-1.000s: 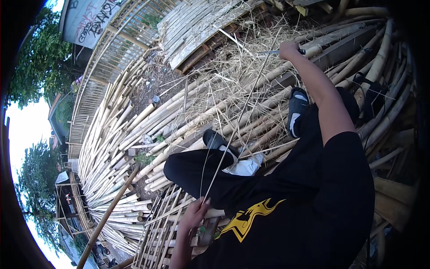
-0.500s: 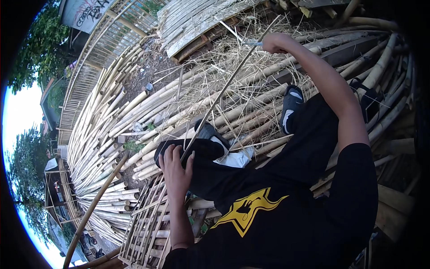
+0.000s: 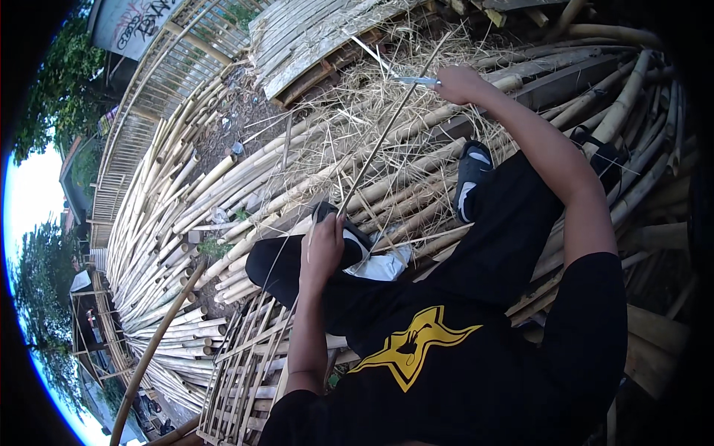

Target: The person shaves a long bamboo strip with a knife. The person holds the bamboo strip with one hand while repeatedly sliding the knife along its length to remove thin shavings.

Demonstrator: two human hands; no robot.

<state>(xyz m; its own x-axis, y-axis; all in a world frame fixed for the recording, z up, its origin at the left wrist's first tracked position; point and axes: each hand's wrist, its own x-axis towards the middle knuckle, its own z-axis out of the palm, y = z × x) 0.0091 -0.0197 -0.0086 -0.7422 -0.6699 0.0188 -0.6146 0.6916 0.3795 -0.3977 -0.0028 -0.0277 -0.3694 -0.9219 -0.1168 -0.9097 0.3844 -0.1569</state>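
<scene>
A long thin bamboo strip [image 3: 379,141] slants across the middle, from the straw-littered area at the far side down to my left hand [image 3: 325,243]. That hand is closed around its near end, above my bent left knee. Farther off and to the right, my right hand [image 3: 460,85] grips a knife, whose handle is hidden in my fist. The knife's pale blade [image 3: 418,80] points left and crosses the strip near its far end. Whether the edge bites into the bamboo cannot be made out.
Bamboo poles [image 3: 167,178] lie in a wide pile at the left and beneath my feet. Shavings [image 3: 349,119] cover the poles ahead. A slatted wooden platform [image 3: 305,44] stands at the far side, and a bamboo lattice [image 3: 249,364] is beside my left forearm.
My left hand has gone from loosely spread fingers to a closed grip on the strip, moving slightly away and right. The knife in my right hand now shows more of its blade.
</scene>
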